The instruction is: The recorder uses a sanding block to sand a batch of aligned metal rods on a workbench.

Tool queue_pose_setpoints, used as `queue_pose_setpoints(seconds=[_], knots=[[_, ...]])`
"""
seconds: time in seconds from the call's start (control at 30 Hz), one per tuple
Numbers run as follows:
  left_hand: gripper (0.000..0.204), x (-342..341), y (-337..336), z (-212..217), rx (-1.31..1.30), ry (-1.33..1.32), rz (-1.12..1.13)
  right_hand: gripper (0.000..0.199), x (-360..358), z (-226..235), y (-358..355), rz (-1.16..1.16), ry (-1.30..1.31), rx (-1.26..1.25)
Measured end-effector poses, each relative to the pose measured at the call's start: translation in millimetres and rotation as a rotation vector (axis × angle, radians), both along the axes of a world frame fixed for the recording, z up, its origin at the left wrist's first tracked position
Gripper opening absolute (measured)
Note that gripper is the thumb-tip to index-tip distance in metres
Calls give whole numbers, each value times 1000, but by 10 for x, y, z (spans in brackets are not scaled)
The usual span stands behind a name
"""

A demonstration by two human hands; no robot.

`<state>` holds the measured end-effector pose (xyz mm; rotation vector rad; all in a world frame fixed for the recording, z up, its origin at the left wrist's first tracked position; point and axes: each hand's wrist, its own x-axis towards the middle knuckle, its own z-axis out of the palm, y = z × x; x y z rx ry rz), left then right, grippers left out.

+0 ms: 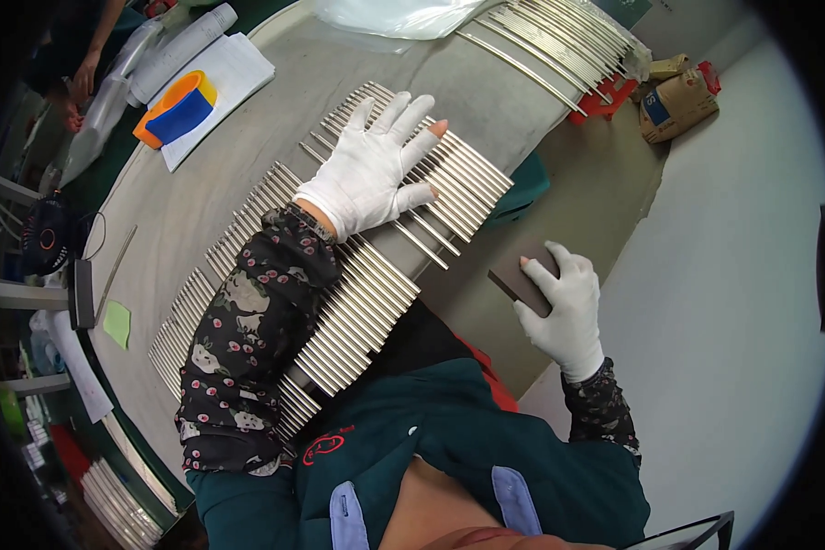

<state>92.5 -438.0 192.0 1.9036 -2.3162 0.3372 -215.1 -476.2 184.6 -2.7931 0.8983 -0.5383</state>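
Observation:
Many thin silver metal rods (367, 316) lie side by side in a long row along the near edge of the grey table. My left hand (371, 170), in a white glove with a few bare fingertips, lies flat with fingers spread on the far part of the row. Beneath it some rods sit apart, with gaps between them, and a few stick out unevenly. Off the table's edge to the right, my gloved right hand (568, 316) grips a flat dark brown block (511, 275). That block is held clear of the rods.
Another group of rods (559, 41) lies at the far right, beside clear plastic sheeting (403, 14). Orange and blue tape rolls (181, 108) rest on white paper (247, 69). A co-worker's hand (84, 81) shows at far left. Paper sacks (678, 103) stand near a white wall.

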Motion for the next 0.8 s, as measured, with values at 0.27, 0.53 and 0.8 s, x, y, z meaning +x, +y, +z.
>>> queue_pose_setpoints(seconds=[0.27, 0.53, 0.8], knots=[[76, 257, 488, -6, 180, 96, -43, 52, 133, 40, 49, 47, -64, -31], [76, 207, 375, -97, 157, 58, -39, 53, 113, 61, 53, 26, -61, -63], [76, 188, 441, -66, 185, 67, -41, 57, 212, 118, -33, 18, -146, -168]])
